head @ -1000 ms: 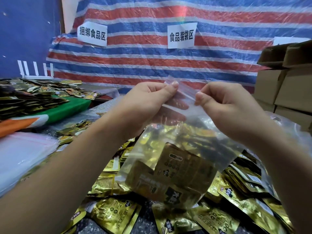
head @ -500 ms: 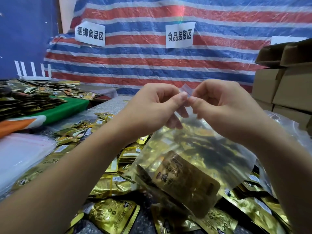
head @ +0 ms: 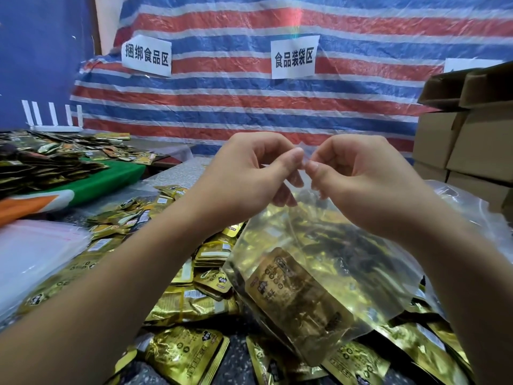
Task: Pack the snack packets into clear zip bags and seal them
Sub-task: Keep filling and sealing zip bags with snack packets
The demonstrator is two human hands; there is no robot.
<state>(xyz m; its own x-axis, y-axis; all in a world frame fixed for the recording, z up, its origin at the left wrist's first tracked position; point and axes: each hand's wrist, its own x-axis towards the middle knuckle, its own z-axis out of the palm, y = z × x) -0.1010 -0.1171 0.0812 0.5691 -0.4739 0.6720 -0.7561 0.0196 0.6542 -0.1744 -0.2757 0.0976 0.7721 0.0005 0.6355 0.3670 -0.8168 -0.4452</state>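
Note:
A clear zip bag (head: 347, 245) hangs in front of me above the table, with a gold snack packet (head: 297, 295) showing inside its lower part. My left hand (head: 249, 173) and my right hand (head: 358, 176) meet at the bag's top edge, and both pinch it between thumb and fingers, thumb tips almost touching. Many loose gold snack packets (head: 183, 354) lie spread over the speckled table (head: 177, 170) under and around the bag.
A stack of empty clear bags (head: 36, 254) lies at the left. Beyond it a green cloth (head: 111, 179) carries more dark and gold packets. Cardboard boxes (head: 472, 140) are stacked at the right. A striped tarp with paper signs (head: 294, 56) hangs behind.
My hands moved together along the bag's top edge, from apart to thumb tips almost touching. The bag has swung slightly to the right and lower.

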